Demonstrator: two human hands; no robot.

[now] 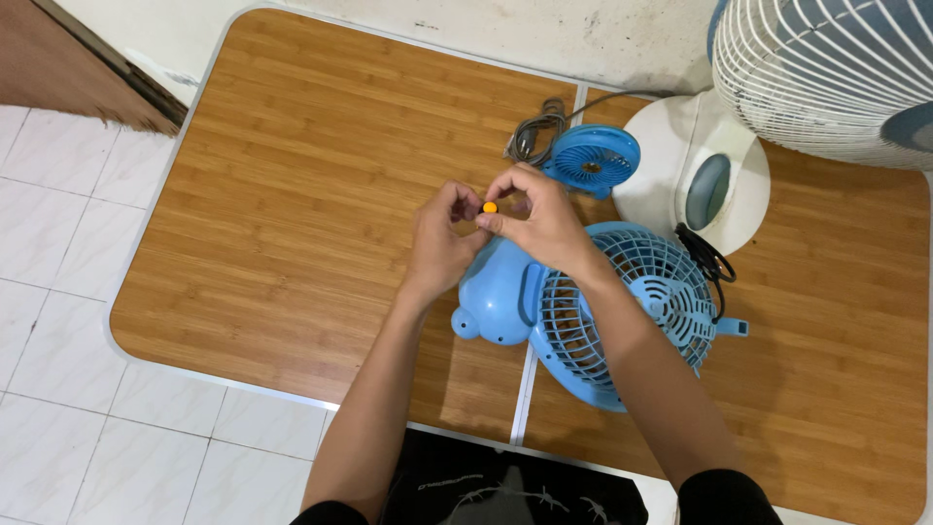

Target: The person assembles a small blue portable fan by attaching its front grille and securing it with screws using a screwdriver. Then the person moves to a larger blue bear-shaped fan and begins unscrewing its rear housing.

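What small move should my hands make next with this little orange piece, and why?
Probably lower the orange piece toward the blue fan. Both the left hand and right hand pinch it in the air, just above the fan's body lying on the table.

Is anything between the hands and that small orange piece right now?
Nothing visible. The small orange piece is already pinched between the fingertips of the left hand and right hand, held above the blue desk fan lying on the wooden table.
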